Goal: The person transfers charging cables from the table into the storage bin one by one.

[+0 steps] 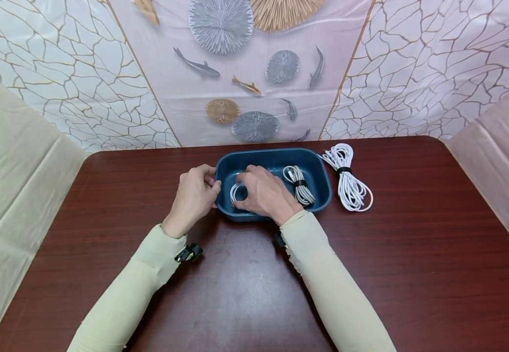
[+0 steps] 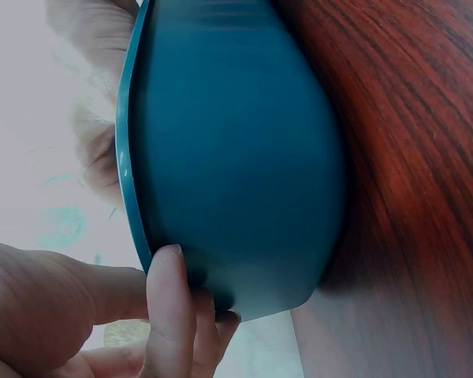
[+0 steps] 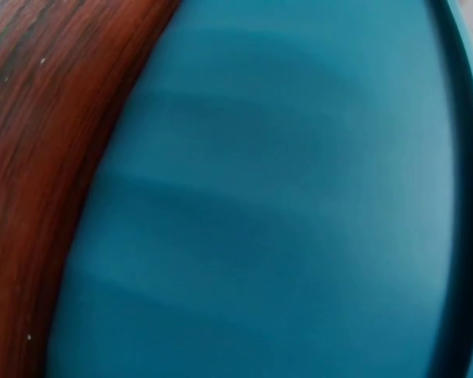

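Observation:
A dark blue plastic bin (image 1: pixel 274 152) stands on the table. My left hand (image 1: pixel 194 195) grips its left end; in the left wrist view, fingers (image 2: pixel 170 295) lie against the outer wall just under the rim. Inside the bin's left part, my right hand (image 1: pixel 265 193) has thumb and fingers curled about a coiled white cable (image 1: pixel 234 193). The hand hides part of that coil. To its right in the bin lies a whitish cable bundle (image 1: pixel 305 194) bound with a black strap. Only the bin's outer wall (image 3: pixel 260 189) and the table show in the right wrist view.
A larger white cable bundle (image 1: pixel 351 188) with a black strap lies on the table just right of the bin, one end near the rim. The reddish-brown wooden table (image 1: pixel 421 244) meets a patterned cloth backdrop (image 1: pixel 254 73) at its far edge.

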A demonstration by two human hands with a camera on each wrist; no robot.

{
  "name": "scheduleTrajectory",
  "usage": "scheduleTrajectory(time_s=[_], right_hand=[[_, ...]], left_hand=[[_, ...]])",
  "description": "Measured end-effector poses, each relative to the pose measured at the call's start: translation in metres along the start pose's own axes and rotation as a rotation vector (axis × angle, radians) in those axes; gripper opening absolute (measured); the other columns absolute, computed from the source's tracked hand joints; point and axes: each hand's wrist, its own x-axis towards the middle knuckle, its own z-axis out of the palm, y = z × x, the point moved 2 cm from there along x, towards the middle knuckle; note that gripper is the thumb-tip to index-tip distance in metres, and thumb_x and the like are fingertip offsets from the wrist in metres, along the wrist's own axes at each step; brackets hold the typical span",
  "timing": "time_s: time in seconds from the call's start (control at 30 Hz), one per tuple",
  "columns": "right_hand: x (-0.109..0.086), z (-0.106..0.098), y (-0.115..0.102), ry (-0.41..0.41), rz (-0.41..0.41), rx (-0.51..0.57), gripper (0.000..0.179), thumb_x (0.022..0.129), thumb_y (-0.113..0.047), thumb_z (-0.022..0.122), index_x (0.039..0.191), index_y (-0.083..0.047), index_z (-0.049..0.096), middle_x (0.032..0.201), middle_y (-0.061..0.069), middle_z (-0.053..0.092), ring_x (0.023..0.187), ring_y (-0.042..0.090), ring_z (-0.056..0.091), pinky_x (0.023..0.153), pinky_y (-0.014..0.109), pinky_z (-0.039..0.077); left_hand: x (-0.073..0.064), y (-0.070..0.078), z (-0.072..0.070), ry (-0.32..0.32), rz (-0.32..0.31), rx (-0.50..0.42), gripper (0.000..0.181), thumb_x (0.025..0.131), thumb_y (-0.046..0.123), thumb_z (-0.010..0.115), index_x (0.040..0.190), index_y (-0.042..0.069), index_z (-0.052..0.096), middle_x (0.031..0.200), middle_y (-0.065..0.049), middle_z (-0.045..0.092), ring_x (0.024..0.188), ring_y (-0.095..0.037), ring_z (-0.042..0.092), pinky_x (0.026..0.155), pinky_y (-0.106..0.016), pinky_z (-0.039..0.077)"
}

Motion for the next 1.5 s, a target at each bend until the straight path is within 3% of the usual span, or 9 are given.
scheduleTrajectory(time_s=[0.33, 0.9, 1.5], right_hand=[[0.0011, 0.0015, 0.0005, -0.014, -0.002, -0.001, 0.057, 0.087, -0.043, 0.08, 0.131, -0.011, 0.068, 0.121, 0.01, 0.064, 0.109, 0.023, 0.06, 0.095, 0.042, 0.06], [0.003, 0.0044, 0.0015, -0.012, -0.009, -0.01, 0.053, 0.086, -0.041, 0.082, 0.128, -0.012, 0.071, 0.117, 0.009, 0.065, 0.108, 0.022, 0.061, 0.092, 0.042, 0.061], [0.0062, 0.0062, 0.0021, -0.042, 0.009, -0.008, 0.054, 0.086, -0.041, 0.082, 0.129, -0.012, 0.07, 0.122, 0.009, 0.065, 0.113, 0.022, 0.06, 0.098, 0.041, 0.059]], left_hand=[[0.0002, 0.0, -0.0001, -0.003, -0.006, 0.005, 0.034, 0.099, 0.007, 0.064, 0.13, -0.006, 0.062, 0.094, -0.017, 0.069, 0.054, -0.016, 0.068, 0.053, -0.027, 0.062], [-0.0003, 0.0004, 0.0003, 0.0, -0.009, 0.014, 0.034, 0.099, 0.008, 0.064, 0.129, -0.006, 0.062, 0.095, -0.018, 0.07, 0.058, -0.022, 0.071, 0.053, -0.027, 0.062], [0.0001, 0.0, 0.0007, -0.002, -0.005, 0.015, 0.034, 0.099, 0.008, 0.063, 0.13, -0.007, 0.062, 0.095, -0.019, 0.07, 0.058, -0.018, 0.07, 0.054, -0.027, 0.062]])
